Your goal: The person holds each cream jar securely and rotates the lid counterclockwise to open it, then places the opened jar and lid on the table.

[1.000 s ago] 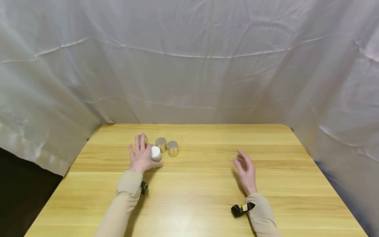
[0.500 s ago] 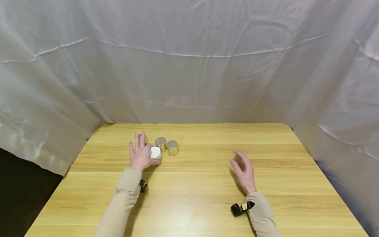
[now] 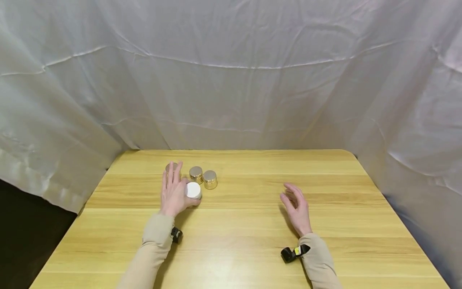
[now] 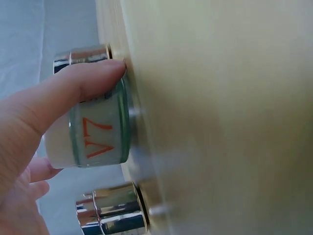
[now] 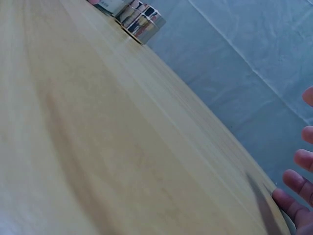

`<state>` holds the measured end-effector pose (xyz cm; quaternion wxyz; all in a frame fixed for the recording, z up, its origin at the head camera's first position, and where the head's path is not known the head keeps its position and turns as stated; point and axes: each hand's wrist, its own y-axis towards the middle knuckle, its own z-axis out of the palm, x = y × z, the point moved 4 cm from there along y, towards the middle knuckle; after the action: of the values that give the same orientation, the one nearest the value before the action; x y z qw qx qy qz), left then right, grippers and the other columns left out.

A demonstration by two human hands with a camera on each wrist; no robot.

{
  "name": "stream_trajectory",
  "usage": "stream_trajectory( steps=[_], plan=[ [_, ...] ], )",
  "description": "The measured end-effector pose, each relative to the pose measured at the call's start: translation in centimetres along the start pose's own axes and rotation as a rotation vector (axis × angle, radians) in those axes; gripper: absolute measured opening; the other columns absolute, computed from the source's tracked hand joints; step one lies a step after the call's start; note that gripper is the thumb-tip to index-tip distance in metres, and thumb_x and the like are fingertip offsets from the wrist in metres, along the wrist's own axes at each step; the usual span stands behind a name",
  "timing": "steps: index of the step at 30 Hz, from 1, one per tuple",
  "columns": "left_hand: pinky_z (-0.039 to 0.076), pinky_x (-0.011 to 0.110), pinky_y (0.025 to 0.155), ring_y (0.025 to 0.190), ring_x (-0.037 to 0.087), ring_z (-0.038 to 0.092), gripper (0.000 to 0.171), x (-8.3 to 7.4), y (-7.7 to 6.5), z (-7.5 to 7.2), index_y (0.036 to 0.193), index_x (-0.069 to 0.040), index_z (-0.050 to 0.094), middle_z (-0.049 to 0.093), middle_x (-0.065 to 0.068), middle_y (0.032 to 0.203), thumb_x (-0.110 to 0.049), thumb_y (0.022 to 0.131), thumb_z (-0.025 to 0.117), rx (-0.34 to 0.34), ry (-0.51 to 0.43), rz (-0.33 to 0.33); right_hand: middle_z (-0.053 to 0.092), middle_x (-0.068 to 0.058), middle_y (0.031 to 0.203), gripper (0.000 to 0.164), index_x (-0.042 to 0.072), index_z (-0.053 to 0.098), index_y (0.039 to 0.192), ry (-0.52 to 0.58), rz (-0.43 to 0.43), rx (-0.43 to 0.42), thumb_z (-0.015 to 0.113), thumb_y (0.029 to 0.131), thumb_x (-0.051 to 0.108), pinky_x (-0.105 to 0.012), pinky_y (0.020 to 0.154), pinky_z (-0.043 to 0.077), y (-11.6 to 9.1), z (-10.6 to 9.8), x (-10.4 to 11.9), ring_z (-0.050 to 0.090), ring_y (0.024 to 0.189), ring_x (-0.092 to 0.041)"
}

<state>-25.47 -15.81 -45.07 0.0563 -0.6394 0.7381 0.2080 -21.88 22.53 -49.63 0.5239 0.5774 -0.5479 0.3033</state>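
Note:
My left hand (image 3: 175, 196) grips a small cream jar (image 3: 193, 190) with a white lid between thumb and forefinger, its other fingers stretched forward. In the left wrist view the jar (image 4: 100, 132) shows an orange "V7" on its pale side and a green band near its base, with the thumb (image 4: 93, 78) across it. Two gold jars (image 3: 196, 173) (image 3: 210, 180) stand just behind it. Another gold jar (image 3: 169, 167) is partly hidden by the left fingers. Over the table's right part, my right hand (image 3: 298, 208) holds nothing, its fingers loosely bent.
The wooden table (image 3: 245, 228) has rounded far corners. A pale grey curtain (image 3: 231, 100) hangs behind it and along both sides. Each wrist carries a black camera, such as the right one (image 3: 288, 255).
The left thumb has closed in on the white-lidded jar, and hand and jar have shifted a little right and toward me. The gold jars stay put; the right hand has barely moved.

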Motion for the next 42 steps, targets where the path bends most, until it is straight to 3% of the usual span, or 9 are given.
stream_trajectory(
  steps=[4,8,11,13,20,24,29,34,42],
  plan=[
    [0.002,0.059,0.129,0.157,0.041,0.003,0.070,-0.5,-0.7,0.1,0.106,0.002,0.069,0.025,0.019,0.163,-0.032,0.053,0.098,-0.051,-0.036,0.015,0.050,-0.023,0.147,0.043,-0.005,0.053,0.140,-0.007,0.009,0.012,0.061,0.099,0.006,-0.015,0.103,0.046,-0.3,0.0,1.6,0.054,0.117,0.002],
    [0.010,0.063,0.127,0.154,0.043,0.013,0.068,-1.4,-1.5,0.1,0.103,0.002,0.067,0.040,0.023,0.153,-0.025,0.049,0.098,-0.136,-0.140,0.044,0.050,-0.026,0.145,0.042,-0.007,0.054,0.138,-0.017,0.008,0.023,0.061,0.099,0.006,-0.018,0.103,0.048,-0.7,0.0,3.5,0.051,0.112,0.011],
    [0.017,0.068,0.124,0.150,0.047,0.023,0.068,-2.4,-2.1,0.3,0.103,0.002,0.063,0.050,0.025,0.142,-0.017,0.047,0.097,-0.202,-0.252,0.076,0.051,-0.025,0.145,0.041,-0.006,0.054,0.138,-0.025,0.015,0.024,0.060,0.099,0.007,-0.021,0.103,0.048,-0.9,-0.1,4.2,0.051,0.112,0.010],
    [0.019,0.069,0.122,0.147,0.049,0.028,0.067,-3.0,-2.5,0.5,0.105,0.002,0.060,0.055,0.026,0.135,-0.010,0.048,0.094,-0.205,-0.352,0.075,0.051,-0.024,0.145,0.041,-0.005,0.055,0.138,-0.027,0.023,0.023,0.061,0.099,0.008,-0.022,0.104,0.048,-0.9,-0.1,4.4,0.053,0.114,0.004],
    [0.035,0.069,0.113,0.132,0.049,0.050,0.068,-5.0,-3.1,1.9,0.119,0.003,0.058,0.055,0.029,0.140,0.003,0.058,0.087,-0.028,-0.750,-0.097,0.052,-0.025,0.142,0.041,-0.008,0.054,0.137,-0.020,0.006,0.017,0.060,0.099,0.007,-0.010,0.098,0.046,-1.0,-0.1,4.3,0.055,0.122,-0.044],
    [0.045,0.051,0.111,0.116,0.032,0.061,0.068,-5.8,-3.0,2.9,0.123,0.003,0.059,0.065,0.022,0.125,0.004,0.061,0.086,0.040,-0.967,-0.140,0.052,-0.026,0.143,0.041,-0.008,0.054,0.137,-0.022,0.007,0.011,0.059,0.099,0.006,-0.008,0.098,0.045,-0.7,0.0,3.4,0.055,0.123,-0.046],
    [0.048,0.038,0.110,0.116,0.021,0.061,0.070,-6.9,-3.3,4.2,0.131,0.002,0.054,0.061,0.016,0.129,0.007,0.066,0.081,0.163,-1.240,-0.226,0.051,-0.026,0.143,0.041,-0.007,0.053,0.138,-0.028,-0.010,0.014,0.058,0.100,0.006,-0.003,0.096,0.042,-0.5,0.0,2.5,0.055,0.123,-0.045],
    [0.049,0.030,0.109,0.119,0.017,0.062,0.070,-7.9,-3.5,5.4,0.135,0.002,0.053,0.066,0.011,0.130,0.013,0.069,0.075,0.228,-1.487,-0.195,0.050,-0.027,0.143,0.042,-0.008,0.053,0.138,-0.009,0.005,0.013,0.059,0.099,0.005,-0.002,0.096,0.041,-0.4,0.1,2.0,0.055,0.124,-0.046],
    [0.050,0.029,0.109,0.113,0.015,0.065,0.048,-9.2,-4.1,6.8,0.117,-0.017,0.067,0.065,-0.002,0.121,0.011,0.078,0.067,0.275,-1.868,-0.092,0.054,-0.016,0.144,0.040,0.001,0.057,0.138,-0.026,-0.004,0.004,0.062,0.099,0.011,-0.003,0.095,0.043,0.0,0.1,-0.1,0.057,0.120,-0.033]
  ],
)
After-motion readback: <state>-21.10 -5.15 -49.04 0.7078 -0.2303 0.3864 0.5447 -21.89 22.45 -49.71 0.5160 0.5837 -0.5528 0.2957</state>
